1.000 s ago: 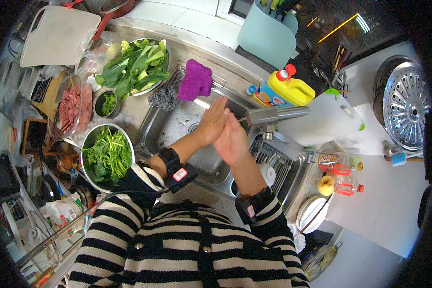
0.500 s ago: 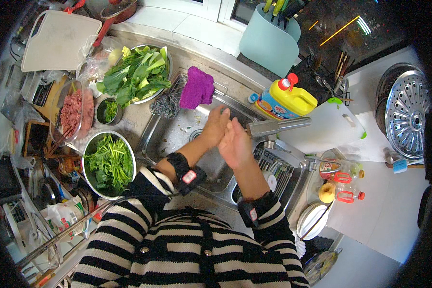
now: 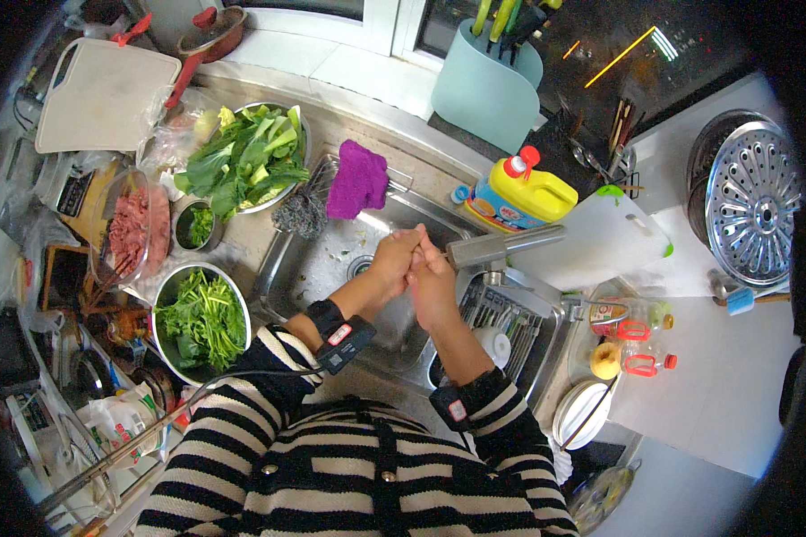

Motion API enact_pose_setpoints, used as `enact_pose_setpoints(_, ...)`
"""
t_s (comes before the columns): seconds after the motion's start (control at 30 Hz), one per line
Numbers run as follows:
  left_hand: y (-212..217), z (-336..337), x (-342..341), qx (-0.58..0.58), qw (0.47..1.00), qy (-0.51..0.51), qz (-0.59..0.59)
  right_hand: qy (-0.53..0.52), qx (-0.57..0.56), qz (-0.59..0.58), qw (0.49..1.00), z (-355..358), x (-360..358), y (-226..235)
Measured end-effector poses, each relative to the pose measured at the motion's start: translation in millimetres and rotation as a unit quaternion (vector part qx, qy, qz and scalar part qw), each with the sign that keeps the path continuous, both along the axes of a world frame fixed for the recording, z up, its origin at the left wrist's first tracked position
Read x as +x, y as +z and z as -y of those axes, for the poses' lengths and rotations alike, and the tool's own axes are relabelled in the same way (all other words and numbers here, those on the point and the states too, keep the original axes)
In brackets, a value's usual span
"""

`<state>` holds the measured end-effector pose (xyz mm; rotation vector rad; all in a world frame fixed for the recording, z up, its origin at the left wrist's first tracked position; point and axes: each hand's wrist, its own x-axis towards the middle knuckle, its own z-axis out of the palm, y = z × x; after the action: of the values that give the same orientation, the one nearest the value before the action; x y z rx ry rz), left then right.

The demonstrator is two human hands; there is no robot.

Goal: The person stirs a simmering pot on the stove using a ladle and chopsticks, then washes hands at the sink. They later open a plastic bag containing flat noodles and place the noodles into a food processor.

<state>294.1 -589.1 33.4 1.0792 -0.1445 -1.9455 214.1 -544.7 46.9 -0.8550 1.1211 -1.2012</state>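
Observation:
Over the metal sink (image 3: 394,336), my left hand (image 3: 396,259) and my right hand (image 3: 433,285) press together, fingers curled against each other. Whatever may lie between them is hidden. Just right of my fingertips is the thick end of a metal faucet (image 3: 501,246); I cannot make out running water. A purple cloth (image 3: 358,182) hangs at the sink's back left edge, beside a grey mesh scrubber (image 3: 300,215). In the sink's right part, a white bowl (image 3: 493,345) sits by a metal rack (image 3: 508,315).
Left of the sink stand bowls of leafy greens (image 3: 251,161) and cut greens (image 3: 201,318), and a container of raw meat (image 3: 134,228). A yellow detergent jug (image 3: 521,192) and a white cutting board (image 3: 591,242) stand behind the faucet. Plates (image 3: 584,413) lie at right.
My hands have shifted slightly down in the view, and their fingers are more curled together than before. The whole view has moved a little.

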Motion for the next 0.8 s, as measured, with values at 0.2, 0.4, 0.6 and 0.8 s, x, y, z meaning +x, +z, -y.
enact_pose_setpoints(0.2,-10,-5,-6,0.097,0.978,-0.103,-0.156,0.009,-0.238,-0.455,0.858,-6,-20,10)
enact_pose_setpoints(0.4,5,-17,-12,0.114,0.948,-0.024,-0.297,0.037,-0.191,-0.619,0.761,10,-43,-5)
enact_pose_setpoints(0.6,42,-28,0,0.028,0.987,-0.146,-0.068,0.103,-0.021,-0.526,0.844,9,-62,-36)
enact_pose_setpoints(0.8,46,-36,22,-0.060,0.965,-0.174,0.185,-0.029,-0.050,-0.347,0.936,-22,-135,-91)
